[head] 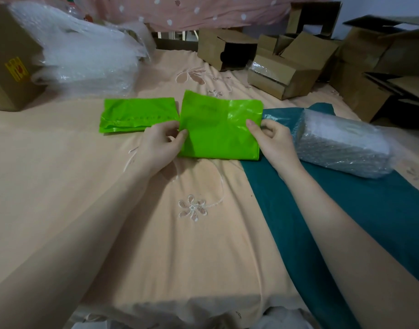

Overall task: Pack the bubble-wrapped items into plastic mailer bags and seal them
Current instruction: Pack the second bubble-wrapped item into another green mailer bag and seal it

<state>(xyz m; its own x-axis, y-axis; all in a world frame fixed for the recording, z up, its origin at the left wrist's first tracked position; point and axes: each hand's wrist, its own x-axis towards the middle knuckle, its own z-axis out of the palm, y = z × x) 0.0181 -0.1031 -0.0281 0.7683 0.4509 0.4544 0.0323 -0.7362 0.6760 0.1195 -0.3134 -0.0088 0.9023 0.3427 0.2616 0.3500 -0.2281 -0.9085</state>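
A bright green plastic mailer bag [220,131] is held flat above the peach bedsheet, in the middle of the view. My left hand [158,148] pinches its left edge and my right hand [275,143] pinches its right edge. A small stack of folded green mailer bags [137,116] lies just left of it on the sheet. A bubble-wrapped block [341,146] rests on a teal cloth [286,205] to the right of my right hand.
A heap of bubble wrap [85,55] and a large cardboard box [11,65] stand at the back left. Several open cardboard boxes [282,74] crowd the back right. A pink flowered curtain [192,10] hangs behind.
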